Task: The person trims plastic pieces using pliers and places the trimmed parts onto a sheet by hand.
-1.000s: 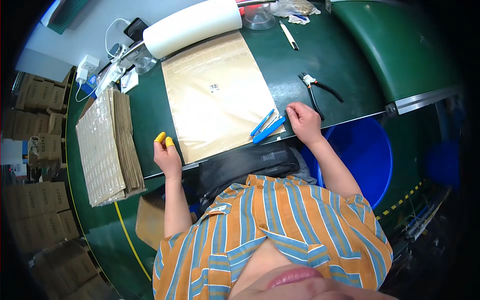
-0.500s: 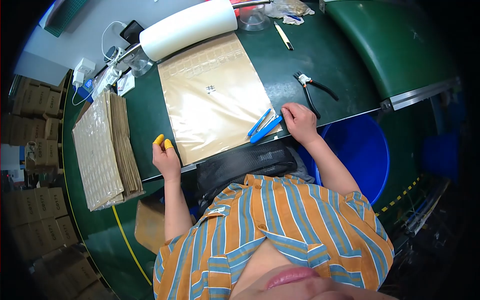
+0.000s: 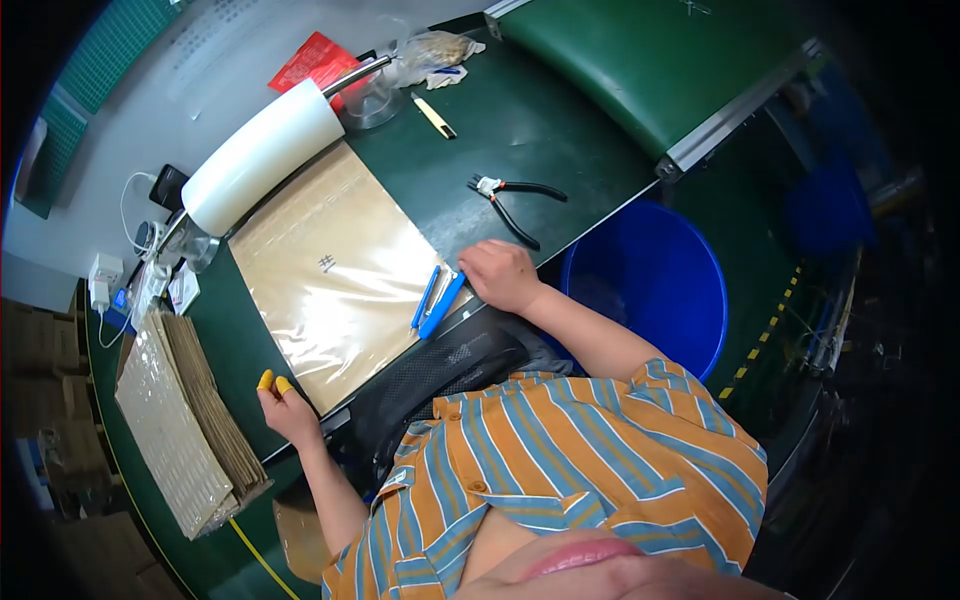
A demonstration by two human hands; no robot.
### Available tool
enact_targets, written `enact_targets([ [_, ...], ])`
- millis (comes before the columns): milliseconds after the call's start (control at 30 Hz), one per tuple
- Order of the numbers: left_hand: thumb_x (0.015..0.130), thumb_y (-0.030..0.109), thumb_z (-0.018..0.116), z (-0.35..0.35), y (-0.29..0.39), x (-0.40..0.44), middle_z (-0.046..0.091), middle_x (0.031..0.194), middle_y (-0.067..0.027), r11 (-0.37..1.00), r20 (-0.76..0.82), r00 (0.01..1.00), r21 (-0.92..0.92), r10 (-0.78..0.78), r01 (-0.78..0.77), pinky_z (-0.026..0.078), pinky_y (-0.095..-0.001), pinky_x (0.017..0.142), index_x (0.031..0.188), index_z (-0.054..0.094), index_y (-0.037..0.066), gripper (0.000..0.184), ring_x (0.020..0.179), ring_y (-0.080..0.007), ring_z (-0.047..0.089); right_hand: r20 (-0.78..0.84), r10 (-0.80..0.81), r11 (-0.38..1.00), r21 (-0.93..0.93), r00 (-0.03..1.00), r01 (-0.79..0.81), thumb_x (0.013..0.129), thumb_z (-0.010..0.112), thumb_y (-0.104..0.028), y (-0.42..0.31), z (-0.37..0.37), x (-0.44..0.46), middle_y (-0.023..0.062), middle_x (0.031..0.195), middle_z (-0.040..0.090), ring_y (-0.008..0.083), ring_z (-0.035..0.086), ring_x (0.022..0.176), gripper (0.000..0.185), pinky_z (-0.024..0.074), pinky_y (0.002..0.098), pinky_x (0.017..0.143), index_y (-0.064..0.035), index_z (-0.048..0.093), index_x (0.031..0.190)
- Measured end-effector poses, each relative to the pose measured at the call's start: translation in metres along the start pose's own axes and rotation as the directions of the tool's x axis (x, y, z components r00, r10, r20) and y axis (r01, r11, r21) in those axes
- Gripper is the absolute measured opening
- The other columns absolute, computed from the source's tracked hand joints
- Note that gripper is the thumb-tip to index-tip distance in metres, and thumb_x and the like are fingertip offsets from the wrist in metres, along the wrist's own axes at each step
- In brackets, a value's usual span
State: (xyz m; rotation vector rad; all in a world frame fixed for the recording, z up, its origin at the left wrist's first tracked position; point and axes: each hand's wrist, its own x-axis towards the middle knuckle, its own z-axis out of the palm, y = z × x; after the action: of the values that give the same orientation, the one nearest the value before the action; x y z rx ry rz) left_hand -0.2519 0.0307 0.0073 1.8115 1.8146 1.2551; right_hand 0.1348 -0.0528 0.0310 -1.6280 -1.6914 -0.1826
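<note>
My left hand (image 3: 289,411) wears yellow finger cots on two fingertips. It rests at the table's front edge, left of a brown sheet under clear film (image 3: 325,315), fingers slightly apart and holding nothing. Loosely curled, my right hand (image 3: 500,275) lies at the sheet's right corner with no object visible in it. Its fingertips are right beside the handle end of blue-handled snips (image 3: 440,305), which lie on the sheet; whether they touch is unclear. The sheet bears a dark "#"-like mark. Black-handled cutting pliers (image 3: 515,208) lie beyond my right hand.
A white film roll (image 3: 265,155) on a metal bar spans the sheet's far end. At left leans a stack of film-wrapped cardboard sheets (image 3: 180,420). A cutter knife (image 3: 434,117) lies farther back. A blue bin (image 3: 650,290) stands below the right edge, near a green conveyor (image 3: 610,70).
The view has turned and shifted, so the table's things appear lower and farther left. Both hands keep nearly the same places beside the sheet, and the snips stay put.
</note>
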Motion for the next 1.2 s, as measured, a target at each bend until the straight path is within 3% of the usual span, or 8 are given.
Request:
enact_targets([
  [233,0.093,0.012,0.058,0.002,-0.006,-0.001,0.067,0.096,-0.0130,1.000,0.005,1.000,-0.006,0.017,-0.017,0.049,-0.0319,0.079,0.113,0.061,-0.002,0.025,0.086,-0.0197,0.063,0.037,-0.060,0.997,-0.039,0.998,0.061,0.078,0.060,-0.011,0.002,0.004,-0.001,0.0090,0.073,0.059,0.0280,0.061,0.072,0.003,0.0488,0.0397,0.062,-0.0091,0.059,0.077],
  [300,0.092,0.012,0.058,0.000,0.000,-0.002,0.067,0.096,-0.0142,1.000,-0.007,1.000,0.005,0.011,-0.011,0.050,-0.0323,0.079,0.112,0.061,-0.002,0.024,0.086,-0.0204,0.064,0.076,-0.022,0.999,-0.026,0.997,0.024,0.078,0.060,-0.008,-0.001,0.004,0.000,0.0097,0.077,0.062,0.0297,0.061,0.074,0.005,0.0491,0.0405,0.065,-0.0077,0.062,0.082],
  [433,0.088,0.010,0.058,-0.001,-0.002,0.001,0.065,0.091,-0.0184,0.999,-0.022,0.999,0.039,0.034,-0.033,0.051,-0.0385,0.074,0.105,0.062,0.000,0.020,0.083,-0.0327,0.064,0.095,-0.028,0.998,-0.054,0.995,0.033,0.084,0.062,-0.011,-0.002,0.008,0.001,0.0103,0.079,0.064,0.0302,0.062,0.076,0.005,0.0493,0.0405,0.067,-0.0068,0.063,0.085],
  [900,0.086,0.010,0.058,-0.002,-0.003,0.000,0.065,0.092,-0.0154,0.999,-0.028,1.000,0.042,-0.004,0.006,0.051,-0.0398,0.075,0.102,0.062,0.001,0.019,0.085,-0.0321,0.063,0.100,-0.031,0.999,-0.008,0.994,0.032,0.086,0.061,-0.009,-0.005,0.009,0.001,0.0123,0.079,0.064,0.0314,0.063,0.075,0.005,0.0493,0.0396,0.067,-0.0050,0.065,0.088],
  [1033,0.086,0.009,0.058,-0.003,-0.004,0.000,0.065,0.092,-0.0155,1.000,-0.015,1.000,0.013,-0.025,0.026,0.051,-0.0400,0.075,0.103,0.061,0.001,0.020,0.085,-0.0320,0.063,0.006,0.038,0.994,0.101,0.999,-0.038,0.089,0.060,-0.007,0.000,0.008,-0.004,0.0121,0.083,0.067,0.0265,0.065,0.074,0.008,0.0502,0.0351,0.067,-0.0020,0.066,0.092],
  [1100,0.085,0.009,0.058,-0.002,-0.003,0.000,0.065,0.092,-0.0156,1.000,-0.006,1.000,0.025,-0.005,0.005,0.051,-0.0401,0.075,0.104,0.061,0.001,0.020,0.085,-0.0320,0.063,0.102,0.408,0.811,0.416,0.907,-0.411,0.089,0.059,-0.005,-0.008,-0.004,0.002,0.0067,0.080,0.066,0.0174,0.061,0.072,0.008,0.0477,0.0299,0.065,-0.0010,0.065,0.093],
  [1167,0.085,0.009,0.058,-0.002,-0.002,0.002,0.065,0.092,-0.0156,1.000,-0.012,1.000,0.023,0.012,-0.012,0.050,-0.0402,0.076,0.103,0.061,0.001,0.020,0.085,-0.0321,0.063,0.191,0.415,0.736,0.504,0.890,-0.452,0.089,0.060,-0.005,-0.034,-0.029,0.015,0.0028,0.079,0.064,0.0110,0.056,0.072,0.009,0.0451,0.0264,0.065,-0.0007,0.066,0.094],
  [1200,0.086,0.009,0.058,-0.004,-0.002,0.000,0.065,0.092,-0.0156,0.999,-0.006,0.999,0.025,0.033,-0.033,0.050,-0.0403,0.076,0.103,0.061,0.001,0.020,0.085,-0.0322,0.063,0.324,0.241,0.701,0.595,0.915,-0.395,0.087,0.062,-0.006,-0.057,-0.047,0.023,0.0043,0.079,0.064,0.0123,0.057,0.072,0.010,0.0457,0.0267,0.066,-0.0008,0.066,0.095],
])
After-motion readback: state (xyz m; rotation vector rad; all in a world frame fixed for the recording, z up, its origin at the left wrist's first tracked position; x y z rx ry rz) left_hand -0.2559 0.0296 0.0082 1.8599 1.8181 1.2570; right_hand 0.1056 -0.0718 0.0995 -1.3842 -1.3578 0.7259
